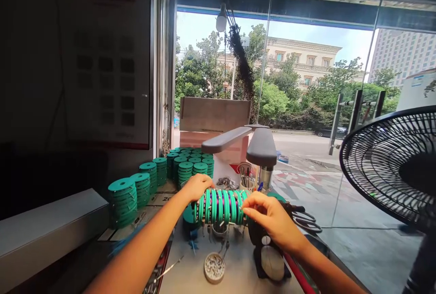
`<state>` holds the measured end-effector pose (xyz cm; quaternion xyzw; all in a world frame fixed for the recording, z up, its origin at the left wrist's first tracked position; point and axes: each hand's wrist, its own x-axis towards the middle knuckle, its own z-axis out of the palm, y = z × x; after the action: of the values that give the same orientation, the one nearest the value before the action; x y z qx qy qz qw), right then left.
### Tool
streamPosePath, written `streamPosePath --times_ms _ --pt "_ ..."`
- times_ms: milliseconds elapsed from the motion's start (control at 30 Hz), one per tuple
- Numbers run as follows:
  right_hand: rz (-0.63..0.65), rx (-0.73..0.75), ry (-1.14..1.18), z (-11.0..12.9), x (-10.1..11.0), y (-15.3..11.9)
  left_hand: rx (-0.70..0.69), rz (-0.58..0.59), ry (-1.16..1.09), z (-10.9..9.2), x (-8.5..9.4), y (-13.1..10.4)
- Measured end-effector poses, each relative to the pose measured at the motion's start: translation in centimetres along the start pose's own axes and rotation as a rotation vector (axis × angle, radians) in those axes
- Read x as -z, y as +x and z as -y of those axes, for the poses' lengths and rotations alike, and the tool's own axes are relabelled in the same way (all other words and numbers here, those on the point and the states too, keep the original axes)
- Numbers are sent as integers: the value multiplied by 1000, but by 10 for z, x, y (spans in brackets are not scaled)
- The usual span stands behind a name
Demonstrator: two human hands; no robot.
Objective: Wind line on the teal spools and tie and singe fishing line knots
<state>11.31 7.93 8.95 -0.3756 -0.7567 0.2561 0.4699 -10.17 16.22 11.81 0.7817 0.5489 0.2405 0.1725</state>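
Observation:
A long green ribbed spool (223, 206) lies sideways above the table, with dark purple and pale thread or wire in its grooves. Over its left end curls my left hand (198, 186), gripping the top; some fingertips are hidden behind it. At the right end my right hand (270, 214) is closed in a pinch against the spool, thumb and forefinger together. What lies between those fingertips is too small to make out. Small metal pieces hang below the spool. In front stands a round dish (214, 267) of small silvery pieces.
Many green spools (185, 171) stand upright at the back left, others (122, 201) nearer. A long white box (51, 221) is at the left. A grey lamp (261, 146) reaches over the back; scissors (308, 222) lie right. A black fan (391, 166) stands at the right.

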Motion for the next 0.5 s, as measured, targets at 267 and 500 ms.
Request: streamPosePath --times_ms 267,500 --pt "-2 5 -10 -3 1 2 -21 -5 6 0 0 0" --pt "21 -3 -137 -1 0 2 -9 7 -2 1 0 2"
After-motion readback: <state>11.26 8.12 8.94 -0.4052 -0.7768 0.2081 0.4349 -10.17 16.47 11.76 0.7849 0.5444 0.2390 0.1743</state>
